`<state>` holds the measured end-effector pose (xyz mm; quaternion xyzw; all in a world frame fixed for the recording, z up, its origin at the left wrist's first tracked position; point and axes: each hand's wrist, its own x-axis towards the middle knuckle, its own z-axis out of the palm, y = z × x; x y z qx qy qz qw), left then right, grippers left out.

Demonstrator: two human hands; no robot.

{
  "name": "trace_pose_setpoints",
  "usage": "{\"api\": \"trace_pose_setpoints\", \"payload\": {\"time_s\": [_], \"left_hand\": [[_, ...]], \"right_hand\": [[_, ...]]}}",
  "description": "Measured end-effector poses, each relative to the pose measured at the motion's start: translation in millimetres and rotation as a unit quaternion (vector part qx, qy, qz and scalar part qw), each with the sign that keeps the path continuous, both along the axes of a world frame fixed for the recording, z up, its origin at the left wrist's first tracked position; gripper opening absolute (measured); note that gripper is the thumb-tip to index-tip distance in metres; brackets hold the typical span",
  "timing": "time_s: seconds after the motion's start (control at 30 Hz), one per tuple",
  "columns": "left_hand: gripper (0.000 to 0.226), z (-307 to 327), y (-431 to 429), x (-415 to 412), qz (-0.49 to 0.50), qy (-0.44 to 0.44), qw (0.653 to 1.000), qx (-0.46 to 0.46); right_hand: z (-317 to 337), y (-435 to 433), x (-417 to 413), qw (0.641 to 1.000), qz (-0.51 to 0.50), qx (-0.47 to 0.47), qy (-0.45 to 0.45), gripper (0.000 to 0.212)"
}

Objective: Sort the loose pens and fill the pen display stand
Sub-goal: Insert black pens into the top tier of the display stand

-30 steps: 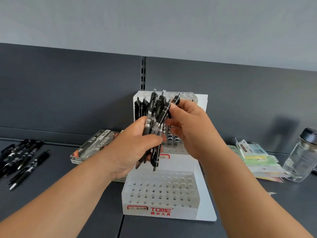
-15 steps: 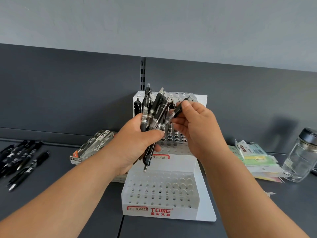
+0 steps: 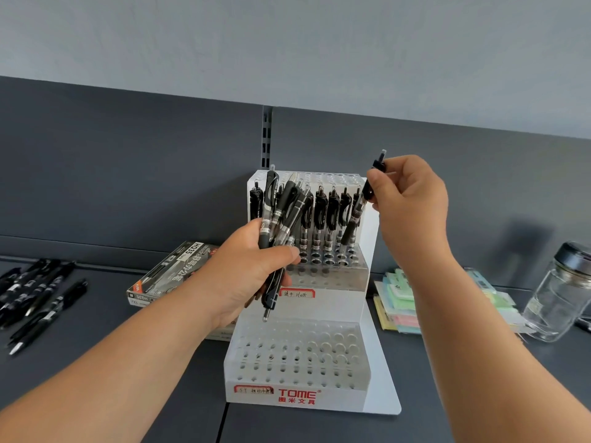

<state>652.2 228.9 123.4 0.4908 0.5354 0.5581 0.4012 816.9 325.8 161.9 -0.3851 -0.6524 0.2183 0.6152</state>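
Note:
A white stepped pen display stand (image 3: pixel 297 394) with rows of holes sits on the dark shelf in front of me. Several black pens stand in its upper tier (image 3: pixel 326 215); the lower tier's holes hold nothing. My left hand (image 3: pixel 243 273) grips a bundle of black pens (image 3: pixel 281 212) in front of the stand's left side. My right hand (image 3: pixel 412 199) pinches one black pen (image 3: pixel 359 212) near its clicker end, tip down over the right end of the upper tier. Whether its tip sits in a hole I cannot tell.
Several loose black pens (image 3: pixel 35 295) lie at the far left of the shelf. A pen box (image 3: pixel 172 273) lies behind my left hand. Pastel sticky-note packs (image 3: pixel 399 308) and a glass jar (image 3: pixel 563 295) stand at the right. A dark back panel rises behind.
My right hand drew a single pen out of the bundle and carried it right and up to the upper tier's right end. My left hand stayed put with the bundle.

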Motion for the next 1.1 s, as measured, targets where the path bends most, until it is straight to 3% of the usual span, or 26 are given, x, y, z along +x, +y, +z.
{"api": "trace_pose_setpoints", "payload": {"time_s": [0.2, 0.37, 0.63, 0.77, 0.8, 0.87, 0.97, 1.1], "left_hand": [[0.018, -1.6, 1.6, -3.5, -0.008, 0.006, 1.0, 0.0], [0.016, -1.1, 1.8, -5.9, -0.012, 0.008, 1.0, -0.003], [0.013, 0.4, 3.0, -3.9, -0.016, -0.001, 1.0, -0.007], [0.01, 3.6, 2.1, -1.2, -0.034, -0.029, 0.999, -0.009], [0.009, 4.1, 2.3, -0.5, -0.038, -0.034, 0.999, -0.007], [0.009, 4.7, 3.3, 0.8, -0.047, -0.043, 0.998, -0.003], [0.013, 5.2, 5.0, 2.8, -0.06, -0.056, 0.997, 0.001], [0.011, 5.8, 6.4, 4.1, -0.073, -0.064, 0.995, -0.005]], "right_hand": [[-7.7, 8.9, -6.8, 0.998, -0.006, -0.018, -0.053, 0.002], [-24.4, 11.7, -12.2, 0.989, -0.025, -0.046, -0.142, 0.009], [-28.9, 6.7, -13.8, 0.982, -0.055, -0.063, -0.169, 0.015], [-23.0, -6.3, -13.6, 0.974, -0.096, 0.017, -0.206, 0.016], [-20.9, -12.6, -14.8, 0.98, -0.079, 0.025, -0.182, 0.015], [-18.7, -22.4, -18.8, 0.993, 0.034, -0.059, -0.098, 0.014], [-20.7, -28.1, -24.6, 0.937, 0.244, -0.249, 0.021, 0.016], [-20.8, -25.9, -21.9, 0.896, 0.32, -0.291, 0.104, 0.01]]}}
